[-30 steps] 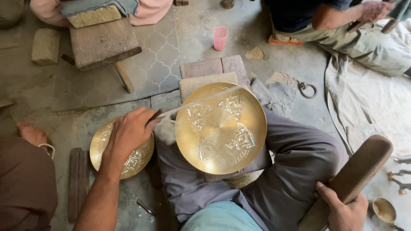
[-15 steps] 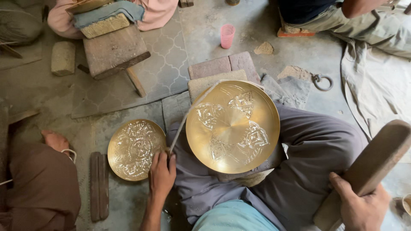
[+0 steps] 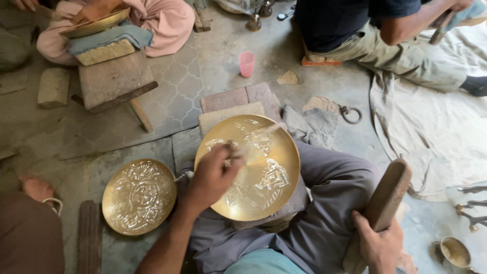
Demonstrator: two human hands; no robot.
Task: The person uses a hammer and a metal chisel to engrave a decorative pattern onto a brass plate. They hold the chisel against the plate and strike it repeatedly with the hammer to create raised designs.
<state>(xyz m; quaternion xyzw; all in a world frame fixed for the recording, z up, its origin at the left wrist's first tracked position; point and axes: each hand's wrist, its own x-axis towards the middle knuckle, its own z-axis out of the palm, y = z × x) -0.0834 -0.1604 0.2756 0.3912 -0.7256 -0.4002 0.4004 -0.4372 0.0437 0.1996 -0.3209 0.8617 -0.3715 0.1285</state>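
**Head view: hands, a stick and two shiny plates**

Right hand had its fingers wrapped tight around a wooden mallet. Left hand pinched a thin tool, fingers together, over the big brass plate on the lap. Left of those fingers lay a carved brass plate. Far past them stood a pink cup.

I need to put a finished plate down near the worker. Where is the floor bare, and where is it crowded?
Bare floor lies between the pink cup and the wooden block, and on the pale cloth right of the lap. It is crowded around the brass plate, engraved plate and bricks.
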